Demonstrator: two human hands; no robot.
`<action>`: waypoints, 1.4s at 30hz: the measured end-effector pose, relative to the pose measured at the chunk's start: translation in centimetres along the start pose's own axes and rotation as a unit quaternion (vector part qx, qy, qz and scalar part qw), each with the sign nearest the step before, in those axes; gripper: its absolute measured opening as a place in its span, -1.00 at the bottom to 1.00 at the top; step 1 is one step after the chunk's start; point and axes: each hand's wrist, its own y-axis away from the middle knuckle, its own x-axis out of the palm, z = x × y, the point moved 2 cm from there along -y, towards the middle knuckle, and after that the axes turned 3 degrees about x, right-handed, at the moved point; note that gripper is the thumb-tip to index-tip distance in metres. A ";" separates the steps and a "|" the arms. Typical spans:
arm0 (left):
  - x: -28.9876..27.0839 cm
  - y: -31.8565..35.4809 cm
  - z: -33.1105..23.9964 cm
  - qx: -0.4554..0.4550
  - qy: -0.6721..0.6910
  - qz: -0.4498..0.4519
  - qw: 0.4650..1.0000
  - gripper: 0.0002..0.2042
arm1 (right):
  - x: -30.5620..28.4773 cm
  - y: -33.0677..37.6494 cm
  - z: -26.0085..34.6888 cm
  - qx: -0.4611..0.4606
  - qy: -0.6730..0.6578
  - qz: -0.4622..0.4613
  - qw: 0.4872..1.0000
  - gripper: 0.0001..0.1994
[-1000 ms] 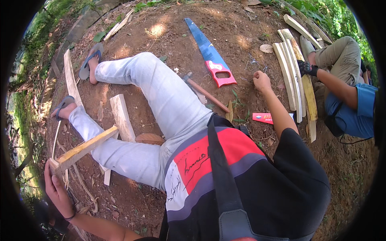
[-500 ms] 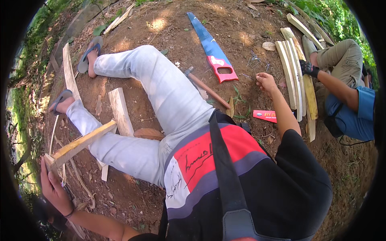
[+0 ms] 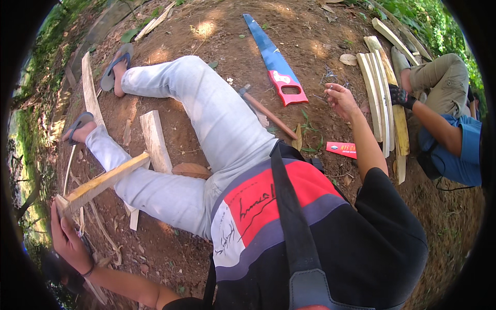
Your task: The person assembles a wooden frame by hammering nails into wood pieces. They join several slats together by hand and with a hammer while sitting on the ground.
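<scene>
On the left, my left hand [image 3: 71, 247] grips the near end of a squared wooden stick [image 3: 106, 181]. A short wooden piece [image 3: 62, 203] sits against that end, beside my fingers. The stick lies across my lower leg, its far end by a thick wooden block [image 3: 155, 142]. My right hand [image 3: 341, 101] is over the ground on the right, thumb and fingertips pinched together. What they hold, if anything, is too small to make out. Just beyond it lie several thin nails [image 3: 330, 75]. A hammer [image 3: 269, 114] rests on the soil near my thigh.
A hand saw [image 3: 276, 62] with a red handle lies ahead, and its red cardboard sleeve [image 3: 341, 149] is under my right forearm. To the right are several long wooden strips [image 3: 373, 98], with a co-worker's gloved hand [image 3: 399, 95] at them. A long slat [image 3: 90, 93] lies by my sandals.
My right hand has shifted slightly away from me, toward the nails. My left hand stays on the stick. The co-worker's gloved hand has moved slightly.
</scene>
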 end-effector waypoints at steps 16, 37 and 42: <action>0.2 0.1 -0.1 -0.032 0.031 -0.012 0.999 -0.60 | 4.8 1.2 0.2 -0.168 0.615 -0.139 0.757 -0.81; -0.1 -0.6 1.1 0.023 -0.028 -0.008 0.999 -0.63 | -2.0 1.8 0.3 0.122 0.070 -0.009 0.990 -0.69; -0.2 0.1 1.8 -0.015 0.022 -0.012 1.000 -0.63 | 0.3 2.2 3.2 0.114 0.003 0.088 0.990 -0.68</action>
